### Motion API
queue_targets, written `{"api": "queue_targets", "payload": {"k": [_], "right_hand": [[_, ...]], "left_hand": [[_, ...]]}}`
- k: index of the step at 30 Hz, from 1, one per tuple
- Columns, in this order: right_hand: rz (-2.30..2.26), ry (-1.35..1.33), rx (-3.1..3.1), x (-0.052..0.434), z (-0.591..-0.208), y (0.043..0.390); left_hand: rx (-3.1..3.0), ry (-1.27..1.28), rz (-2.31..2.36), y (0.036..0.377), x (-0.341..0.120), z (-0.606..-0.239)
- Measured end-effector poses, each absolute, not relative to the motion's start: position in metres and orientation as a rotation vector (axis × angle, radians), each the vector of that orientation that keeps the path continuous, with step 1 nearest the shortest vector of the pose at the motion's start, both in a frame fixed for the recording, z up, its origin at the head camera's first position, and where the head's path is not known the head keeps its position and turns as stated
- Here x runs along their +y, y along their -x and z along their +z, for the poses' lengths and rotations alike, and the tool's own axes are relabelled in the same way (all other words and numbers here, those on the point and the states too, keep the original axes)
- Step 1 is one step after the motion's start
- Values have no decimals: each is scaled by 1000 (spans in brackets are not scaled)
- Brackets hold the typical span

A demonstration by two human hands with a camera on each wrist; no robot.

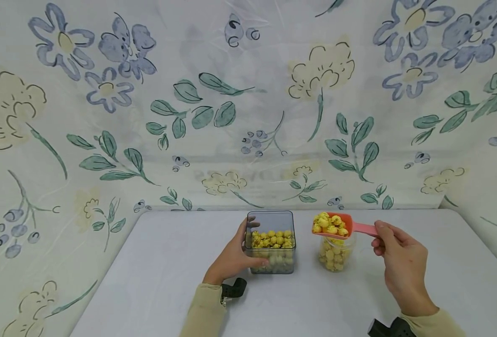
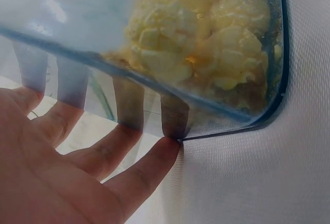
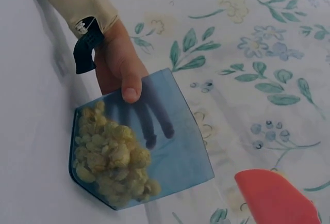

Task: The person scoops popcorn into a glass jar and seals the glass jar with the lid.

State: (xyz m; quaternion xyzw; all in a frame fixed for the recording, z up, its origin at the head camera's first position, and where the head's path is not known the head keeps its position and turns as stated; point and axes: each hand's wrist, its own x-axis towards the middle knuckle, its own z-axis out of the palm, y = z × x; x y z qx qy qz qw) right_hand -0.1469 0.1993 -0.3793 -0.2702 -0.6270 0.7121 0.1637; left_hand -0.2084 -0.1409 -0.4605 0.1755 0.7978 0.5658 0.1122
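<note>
My left hand [image 1: 229,260] grips a bluish see-through square container [image 1: 271,220], its thumb on the near side and fingers round the left and far sides. Yellow popcorn [image 1: 274,238] fills the container's lower part. The left wrist view has the left fingers [image 2: 139,182] against the container's wall. My right hand [image 1: 404,262] pinches the pink handle of a red scoop [image 1: 348,227] heaped with popcorn. Directly below the scoop stands a clear jar [image 1: 334,260] with popcorn inside, its mouth partly hidden. In the right wrist view, only the scoop's red edge [image 3: 276,198] shows.
A white table [image 1: 156,267] lies under everything. Behind it and at its sides hangs a floral cloth [image 1: 265,178]. Each wrist wears a dark camera mount, such as the left one [image 1: 233,288].
</note>
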Motion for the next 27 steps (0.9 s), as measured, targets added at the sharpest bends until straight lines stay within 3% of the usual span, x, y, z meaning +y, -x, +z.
{"api": "queue_targets", "payload": {"k": [27], "right_hand": [[2004, 819, -1696, 233, -384, 139]], "left_hand": [[2350, -512, 1654, 209, -143, -464]]}}
